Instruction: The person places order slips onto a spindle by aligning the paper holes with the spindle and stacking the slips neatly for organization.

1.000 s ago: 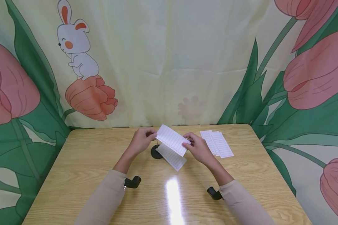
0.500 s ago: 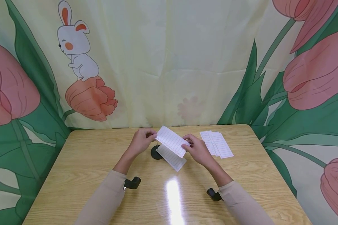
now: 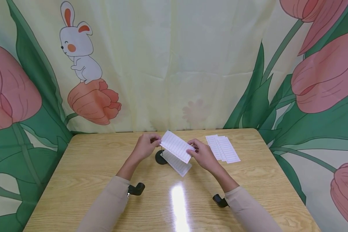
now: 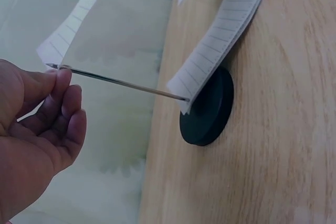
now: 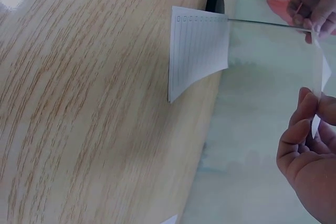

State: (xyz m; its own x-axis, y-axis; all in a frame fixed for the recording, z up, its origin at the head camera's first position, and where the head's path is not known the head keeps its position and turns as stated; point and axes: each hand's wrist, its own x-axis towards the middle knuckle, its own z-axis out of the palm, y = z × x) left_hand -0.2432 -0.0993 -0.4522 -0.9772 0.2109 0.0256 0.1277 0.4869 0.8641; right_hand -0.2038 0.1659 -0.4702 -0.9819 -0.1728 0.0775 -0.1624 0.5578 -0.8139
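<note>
A lined white sheet (image 3: 175, 146) is held tilted above the table between both hands. My left hand (image 3: 146, 145) pinches its left corner between thumb and forefinger, at the top of a thin metal spike (image 4: 126, 83). In the left wrist view the pointed tip shows just past that corner. The right hand (image 3: 203, 154) pinches the sheet's right end, thumb on top. Rising from a round black base (image 4: 210, 114), the spike passes through the corner of lower lined sheets (image 4: 218, 38), which slant outward from the base. In the right wrist view, small boxes run along these sheets' edge.
Several more lined sheets (image 3: 227, 149) lie overlapping at the back right of the wooden table (image 3: 90, 167). A curtain (image 3: 174, 64) printed with tulips and a rabbit hangs behind the table's back edge. Black wrist cameras sit at both sleeves.
The right hand and the right end of the held sheet have dipped very slightly. The left hand keeps its pinch, and the spike and other sheets stay where they were.
</note>
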